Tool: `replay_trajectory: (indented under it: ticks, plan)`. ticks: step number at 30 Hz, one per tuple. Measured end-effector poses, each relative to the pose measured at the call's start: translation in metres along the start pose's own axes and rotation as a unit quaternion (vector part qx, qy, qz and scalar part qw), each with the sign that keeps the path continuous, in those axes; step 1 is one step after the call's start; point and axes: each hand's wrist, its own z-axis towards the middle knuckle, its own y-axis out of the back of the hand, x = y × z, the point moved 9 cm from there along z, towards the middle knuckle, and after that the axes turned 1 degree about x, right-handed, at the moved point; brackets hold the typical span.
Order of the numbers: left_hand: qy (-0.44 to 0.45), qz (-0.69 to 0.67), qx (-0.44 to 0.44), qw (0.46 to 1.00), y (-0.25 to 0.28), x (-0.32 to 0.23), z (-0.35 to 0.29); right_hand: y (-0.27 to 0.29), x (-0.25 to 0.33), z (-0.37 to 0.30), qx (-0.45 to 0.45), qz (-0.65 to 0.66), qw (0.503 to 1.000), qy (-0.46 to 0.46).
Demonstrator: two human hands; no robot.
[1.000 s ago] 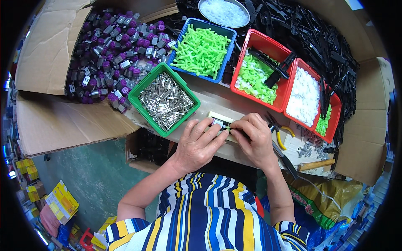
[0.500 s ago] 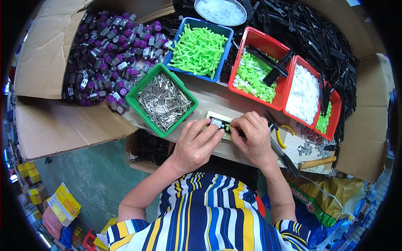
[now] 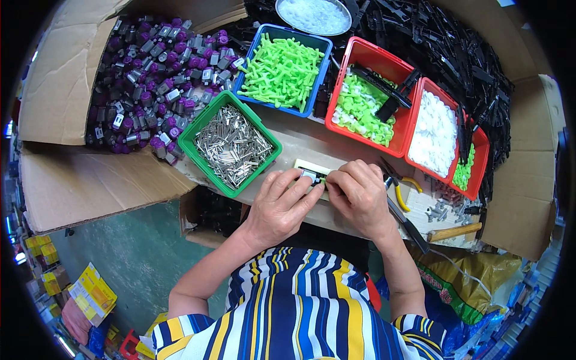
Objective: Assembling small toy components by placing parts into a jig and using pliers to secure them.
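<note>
Dial centred on the picture. Dead centre: small grey-and-black part [image 3: 308,175] mostly covered by left hand [image 3: 279,207] and right hand [image 3: 363,197]; its details too small to make out. Green piece [image 3: 324,179] at the right fingertips: outline hidden, grip can't be told. Cream fixture [image 3: 306,164]: 6 o'clock side under the hands. At 12, metal dish [image 3: 313,34] cut by picture edge; clear bits [image 3: 312,15] too small to separate. Between 1 and 2, black piece [image 3: 384,90] hides some green-and-white bits [image 3: 357,111]. At 8, carton [image 3: 204,239] interior too dark. At 6, striped shirt [image 3: 288,300] cut off.
</note>
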Motion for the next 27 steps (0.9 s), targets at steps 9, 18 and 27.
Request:
replay_trajectory:
  ticks: [9, 18, 27]
  plan:
    - [-0.014, 0.054, 0.030, 0.998, -0.002, -0.006, 0.005, 0.002, -0.021, -0.006, 0.000, 0.134, 0.987, -0.094]
    - [0.007, 0.020, 0.037, 0.999, -0.004, 0.003, -0.001, -0.002, -0.014, -0.001, 0.025, 0.087, 0.995, -0.053]
    - [0.022, -0.043, 0.016, 0.999, 0.004, 0.008, -0.004, -0.001, -0.005, 0.007, 0.058, 0.039, 0.997, -0.036]
